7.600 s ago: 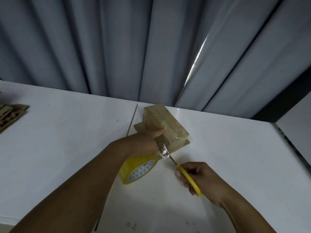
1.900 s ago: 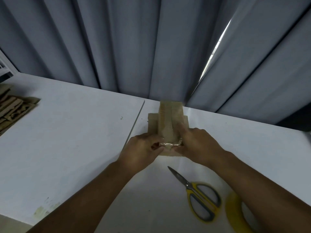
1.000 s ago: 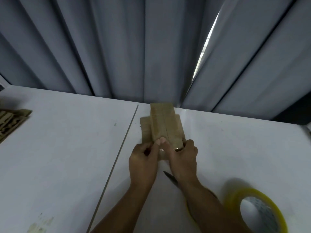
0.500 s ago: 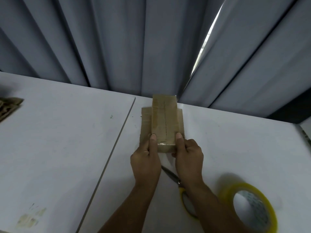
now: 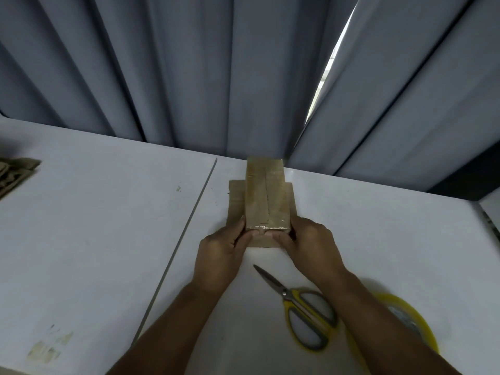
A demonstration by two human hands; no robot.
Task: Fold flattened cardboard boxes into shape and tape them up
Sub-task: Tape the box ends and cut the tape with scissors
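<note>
Left fingers (image 5: 240,228): curled against the left side of the box, thumb pressed on its near end; gripping.
Right fingers (image 5: 297,226): wrapped on the right side of the box, thumb tip on the near end, almost meeting the left thumb; gripping.
Left hand (image 5: 220,255): on the table, just left of the box's near corner.
Right hand (image 5: 311,244): just right of the near corner, forearm crossing over the tape roll.
Box (image 5: 265,196): folded, glossy with tape, long axis pointing away; far end close to the table's back edge.
Flaps (image 5: 235,201): flat cardboard showing on both sides under the box and at its near end.
Scissors (image 5: 295,301): closed, lying near the right forearm, tip toward the box, apart from it.
Tape roll (image 5: 405,320): yellow, flat, partly hidden by the forearm.
Table (image 5: 94,226): white, seam left of the box; wide bare surface to left and right.
Cardboard stack (image 5: 13,174): at the far left edge, well apart.
Curtain (image 5: 189,77): grey folds directly behind the back edge.
</note>
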